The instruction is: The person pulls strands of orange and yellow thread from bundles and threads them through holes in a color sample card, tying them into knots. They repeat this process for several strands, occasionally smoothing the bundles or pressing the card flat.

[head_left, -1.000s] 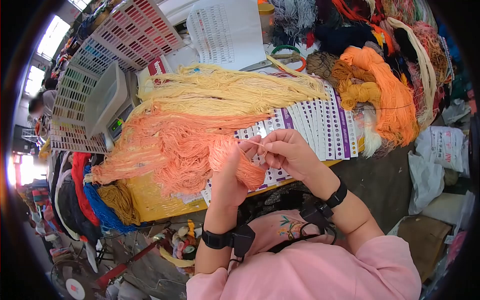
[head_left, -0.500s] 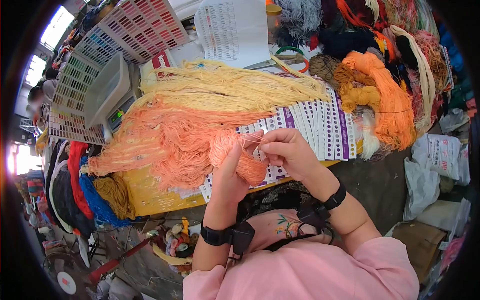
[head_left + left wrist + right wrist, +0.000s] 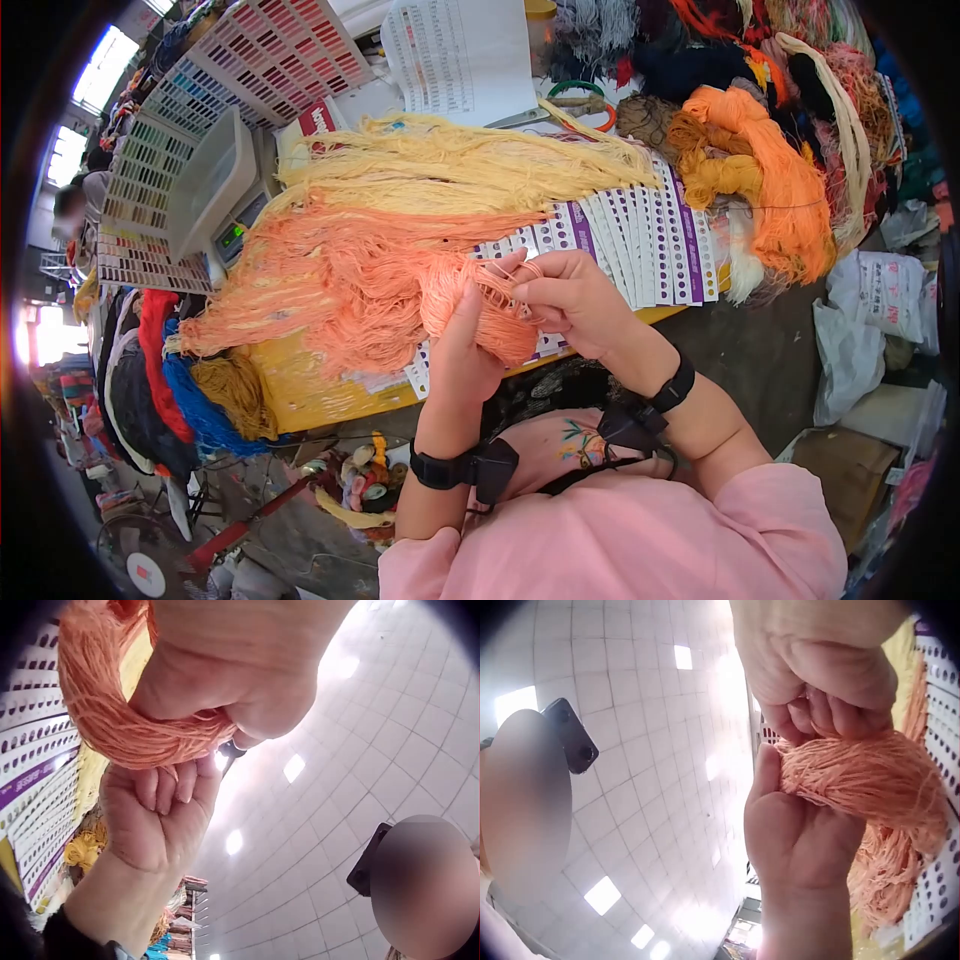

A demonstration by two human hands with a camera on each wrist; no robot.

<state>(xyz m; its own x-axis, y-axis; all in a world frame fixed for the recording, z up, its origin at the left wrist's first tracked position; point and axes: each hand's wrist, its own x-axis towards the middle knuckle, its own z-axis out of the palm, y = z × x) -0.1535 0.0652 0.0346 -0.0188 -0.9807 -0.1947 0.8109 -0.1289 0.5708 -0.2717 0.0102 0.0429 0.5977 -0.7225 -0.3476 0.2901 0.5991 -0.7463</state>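
Observation:
A loop of salmon-orange yarn (image 3: 510, 335) lies over the left hand (image 3: 462, 350), whose fingers curl round it with the thumb up against the strands. The right hand (image 3: 580, 305) pinches a few strands at the loop's right side, close to the left fingertips. In the left wrist view the yarn bundle (image 3: 142, 742) bends round the left hand (image 3: 232, 667), and the right hand (image 3: 157, 817) has its fingers curled beneath. More orange yarn (image 3: 350, 290) spreads over the table beside pale yellow yarn (image 3: 460, 170).
Punched cards (image 3: 650, 240) fan out right of the yarn. Scissors (image 3: 550, 112), a paper chart (image 3: 455, 60) and a scale (image 3: 215, 190) stand beyond. Orange skeins (image 3: 780, 190) lie at the right, blue yarn (image 3: 200, 400) hangs at the left, and the yellow table edge (image 3: 310, 395) is near the person.
The right hand has shifted slightly in at the loop; the thin strand stretched between the hands earlier now shows shorter, by the fingertips. The left hand keeps its hold on the yarn.

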